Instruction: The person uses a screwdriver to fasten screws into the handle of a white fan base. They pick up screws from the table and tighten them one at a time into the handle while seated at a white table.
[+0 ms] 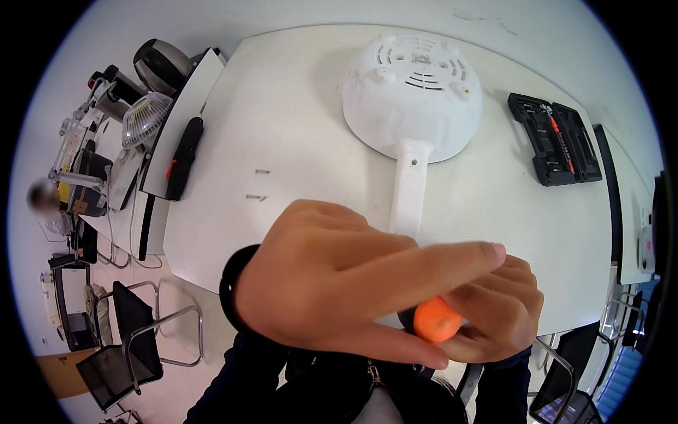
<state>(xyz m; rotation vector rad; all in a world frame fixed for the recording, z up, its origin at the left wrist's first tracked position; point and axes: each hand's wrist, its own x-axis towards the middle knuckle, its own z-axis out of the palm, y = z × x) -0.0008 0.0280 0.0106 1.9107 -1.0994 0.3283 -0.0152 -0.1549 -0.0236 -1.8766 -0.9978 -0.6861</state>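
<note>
- The orange piece (437, 319) is between the two hands, close to the wearer's body, at the near side of the desk (282, 106); a dark part (407, 319) shows beside it, perhaps belonging to the same tool.
- The right hand (498, 307) is curled and seems to grip the orange piece, probably to keep it steady.
- The left hand (321, 272) crosses above, its thumb and forefinger spread on both sides of the orange end; its other fingers are hidden, so I cannot tell whether it holds something.
- Beyond the hands, the white bowl (395, 116) lies with its vented base upward, which presumably leaves the underside easy to reach. Its handle (407, 191) points toward the wearer.
- To its left, small metal pins (263, 171) lie separately on the desk, maybe so that they are not lost.
- The black driver (185, 159) lies along the left edge, perhaps put aside there to leave room.
- On the right, the black case (531, 131) stands open, so its tools can be reached.
</note>
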